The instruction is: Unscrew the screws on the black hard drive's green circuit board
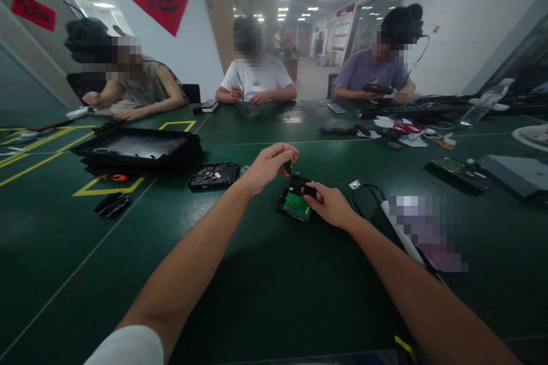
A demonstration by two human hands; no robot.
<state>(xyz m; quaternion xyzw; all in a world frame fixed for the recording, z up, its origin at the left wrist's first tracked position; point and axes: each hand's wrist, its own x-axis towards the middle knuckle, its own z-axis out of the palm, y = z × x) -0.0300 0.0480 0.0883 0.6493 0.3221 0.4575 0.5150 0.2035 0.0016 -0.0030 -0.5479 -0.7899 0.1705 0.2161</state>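
A hard drive (295,201) with a green circuit board lies on the green table in front of me. My left hand (274,164) is closed around the dark and yellow handle of a screwdriver (289,166), held above the drive's far edge; whether its tip touches a screw I cannot tell. At the drive's right side, my right hand (329,203) grips the edge with thumb and fingers. Left of it sits another hard drive (214,175), and a small bit of green circuit board shows behind my left wrist.
Stacked black trays (137,148) stand at the left, with a small black packet (112,205) nearby. A white power strip (402,231) with a cable lies right of my hands. Farther right are another drive (460,174) and a clear bottle (486,104). Three people sit across the table.
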